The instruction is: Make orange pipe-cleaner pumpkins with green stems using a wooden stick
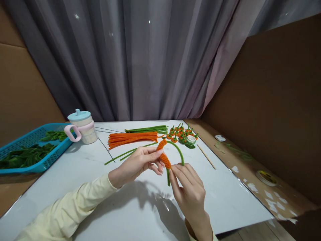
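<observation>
Two hands meet over the middle of the white bench (75, 174), and between them runs one short orange coil (164, 156) wound around a green stem (178, 151). The left hand (136, 164) comes in from the left with its fingers closed in a pinch on the middle of the coil; the right hand (189, 192) rises from the near edge and its fingertips are closed on the coil's lower end, just where the bare stem pokes out below. The coil's long axis slants from far-left down to near-right, so its free upper tip points away from both grips, toward the far side of the bench. From that tip the stem arches over to the right and comes back down behind the right hand's fingers. Both hands touch the piece; the left sits higher along it, the right lower and nearer.

Beyond the hands lies a bundle of orange sticks (132, 138), lengthwise left to right, with a bundle of green sticks (147, 129) just behind it and a few loose green ones reaching toward the left hand. To the far right sits a cluster of small finished orange pieces (179, 132) beside a roll of tape (191, 139), and a thin wooden stick (206, 156) lies apart on the right. At the far left stand a lidded cup (82, 126) and a blue basket (32, 139) of green pieces.

No brand, label or writing is legible anywhere.
</observation>
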The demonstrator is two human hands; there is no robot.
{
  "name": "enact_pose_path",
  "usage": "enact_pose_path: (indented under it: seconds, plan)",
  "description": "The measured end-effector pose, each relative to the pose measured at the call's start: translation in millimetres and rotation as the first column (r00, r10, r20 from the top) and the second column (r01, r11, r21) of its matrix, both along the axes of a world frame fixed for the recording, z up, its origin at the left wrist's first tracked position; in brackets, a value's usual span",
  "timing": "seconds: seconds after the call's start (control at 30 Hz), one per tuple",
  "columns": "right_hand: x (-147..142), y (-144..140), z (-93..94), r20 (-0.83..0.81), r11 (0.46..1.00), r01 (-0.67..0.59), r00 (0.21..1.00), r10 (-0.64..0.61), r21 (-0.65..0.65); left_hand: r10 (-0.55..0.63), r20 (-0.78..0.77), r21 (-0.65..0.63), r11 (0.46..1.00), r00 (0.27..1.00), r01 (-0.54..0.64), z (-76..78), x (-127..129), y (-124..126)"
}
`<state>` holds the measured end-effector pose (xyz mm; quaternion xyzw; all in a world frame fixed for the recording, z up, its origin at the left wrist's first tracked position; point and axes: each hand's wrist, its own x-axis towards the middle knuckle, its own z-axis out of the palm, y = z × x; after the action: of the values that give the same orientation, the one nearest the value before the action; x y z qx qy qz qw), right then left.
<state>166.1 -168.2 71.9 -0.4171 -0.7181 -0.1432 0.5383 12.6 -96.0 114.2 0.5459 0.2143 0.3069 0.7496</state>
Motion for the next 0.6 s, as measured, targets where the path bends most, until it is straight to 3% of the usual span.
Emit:
enact_pose_path:
  seconds: [0.4, 0.6]
  plan:
    - [-1.9, 0.5, -0.9, -0.019, 1.000, -0.018, 1.000, 0.018, -0.013, 0.052, -0.076, 0.243, 0.969, 0.996, -0.032, 0.3, 1.3, -3.7]
    - [-3.5, 0.6, 3.1, -0.041, 0.999, -0.041, 0.998, 0.040, -0.027, 0.149, -0.118, 0.337, 0.936, 0.982, -0.101, 4.5, 3.4, -7.6]
